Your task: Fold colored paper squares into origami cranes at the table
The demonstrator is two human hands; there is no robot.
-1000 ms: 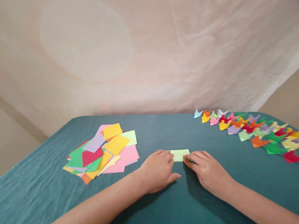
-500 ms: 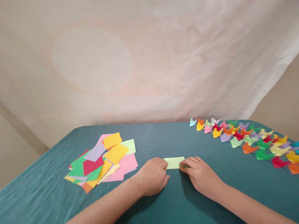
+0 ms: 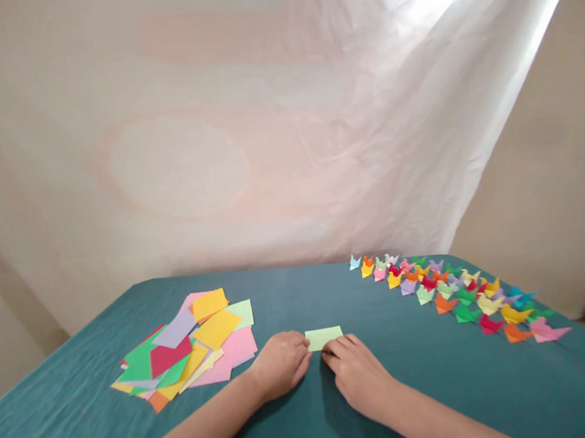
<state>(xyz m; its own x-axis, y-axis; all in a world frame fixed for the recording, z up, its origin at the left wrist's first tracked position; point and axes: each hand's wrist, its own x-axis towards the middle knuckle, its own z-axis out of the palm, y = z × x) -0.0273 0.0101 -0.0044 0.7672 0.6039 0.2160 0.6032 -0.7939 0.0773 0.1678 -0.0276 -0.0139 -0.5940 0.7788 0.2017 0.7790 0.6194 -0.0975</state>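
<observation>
A pale green folded paper (image 3: pixel 323 337) lies flat on the teal tablecloth (image 3: pixel 434 376) in front of me. My left hand (image 3: pixel 281 362) rests palm down with its fingertips pressing the paper's left end. My right hand (image 3: pixel 356 371) lies beside it, fingers pressed together on the paper's lower right edge. Both hands touch the paper, which stays on the cloth.
A loose pile of coloured paper squares (image 3: pixel 184 343) lies to the left. Several small folded paper birds (image 3: pixel 448 291) stand in rows at the right, reaching the back edge. A pale cloth backdrop (image 3: pixel 246 135) hangs behind the table.
The view has tilted upward, so the table and hands sit lower in frame. My right hand has slid leftward along the paper, covering more of it. The left hand holds its place.
</observation>
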